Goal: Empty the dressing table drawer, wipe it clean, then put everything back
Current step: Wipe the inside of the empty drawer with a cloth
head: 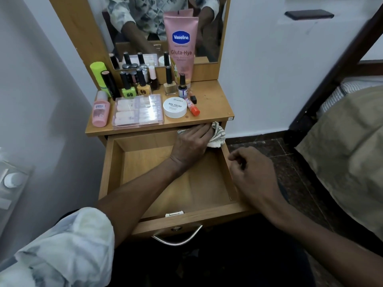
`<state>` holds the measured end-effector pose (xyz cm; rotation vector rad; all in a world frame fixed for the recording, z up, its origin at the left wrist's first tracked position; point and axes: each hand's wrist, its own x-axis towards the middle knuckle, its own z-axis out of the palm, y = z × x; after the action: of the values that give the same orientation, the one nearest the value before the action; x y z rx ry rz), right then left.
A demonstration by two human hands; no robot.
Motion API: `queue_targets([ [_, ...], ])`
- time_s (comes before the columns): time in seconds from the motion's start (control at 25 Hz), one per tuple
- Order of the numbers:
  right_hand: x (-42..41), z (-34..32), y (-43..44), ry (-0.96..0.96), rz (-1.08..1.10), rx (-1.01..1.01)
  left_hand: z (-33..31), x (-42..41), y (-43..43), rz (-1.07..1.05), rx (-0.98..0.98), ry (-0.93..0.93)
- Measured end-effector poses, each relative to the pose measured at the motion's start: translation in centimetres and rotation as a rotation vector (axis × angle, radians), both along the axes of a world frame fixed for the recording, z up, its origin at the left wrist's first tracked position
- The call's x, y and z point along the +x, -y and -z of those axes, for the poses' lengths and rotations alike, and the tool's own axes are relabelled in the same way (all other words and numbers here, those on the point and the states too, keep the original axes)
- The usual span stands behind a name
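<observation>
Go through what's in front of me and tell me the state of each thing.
Drawer: pulled out, empty
Cloth: bunched at its back right corner
Left hand: pressing the cloth
Right hand: loosely curled, holding nothing
Vaseline tube: standing on its cap
White tub: lid on
Clear case: closed

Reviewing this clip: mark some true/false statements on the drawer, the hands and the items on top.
1. The drawer is pulled out and no cosmetics lie in it. True.
2. The right hand holds the cloth. False: the left hand presses the cloth at the drawer's far right corner; the right hand holds nothing, by the drawer's right wall.
3. The pink Vaseline tube lies flat on the tabletop. False: it stands upright in front of the mirror.
4. The white round tub sits on the tabletop, right of the clear box. True.
</observation>
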<state>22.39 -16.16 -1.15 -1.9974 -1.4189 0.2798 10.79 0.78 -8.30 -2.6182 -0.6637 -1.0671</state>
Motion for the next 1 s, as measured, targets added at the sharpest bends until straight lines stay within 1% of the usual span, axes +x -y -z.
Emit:
queue_targets([
  [0.04,1.0,0.3,0.4,-0.029,0.029,-0.040,0.0,0.1,0.0,0.015,0.019,0.002],
  [0.08,1.9,0.6,0.7,-0.133,0.071,-0.094,-0.2,0.1,0.1,0.025,0.031,0.013],
  [0.12,2.5,0.9,0.7,-0.314,0.113,-0.155,-0.3,0.2,0.1,0.031,0.032,0.025],
  [0.2,3.1,1.2,0.3,-0.765,0.147,-0.321,-0.4,0.2,0.4,0.040,0.021,0.055],
  [0.24,3.2,1.2,0.0,-0.910,0.142,-0.416,-0.4,0.1,0.6,0.054,0.030,0.064],
  [0.32,3.6,1.1,-0.6,-1.067,0.107,-0.534,-0.3,0.2,0.6,0.093,0.068,0.046],
  [0.4,4.1,1.5,-0.8,-1.176,0.043,-0.584,0.2,0.3,0.3,0.121,0.092,0.014],
  [0.52,4.9,1.6,-0.8,-1.199,-0.049,-0.602,0.9,0.4,0.2,0.160,0.092,-0.070],
  [0.6,4.8,1.8,-0.5,-1.135,-0.063,-0.616,1.0,0.2,0.0,0.186,0.065,-0.120],
  [0.76,3.7,2.5,-1.4,-0.988,-0.054,-0.517,0.4,0.3,0.1,0.177,0.017,-0.073],
  [0.92,3.2,3.8,-3.0,-1.102,0.003,-0.408,0.7,1.6,0.5,0.141,-0.020,-0.085],
  [1.0,3.2,4.4,-3.4,-1.101,0.010,-0.394,0.2,2.0,0.3,0.113,-0.063,-0.091],
])
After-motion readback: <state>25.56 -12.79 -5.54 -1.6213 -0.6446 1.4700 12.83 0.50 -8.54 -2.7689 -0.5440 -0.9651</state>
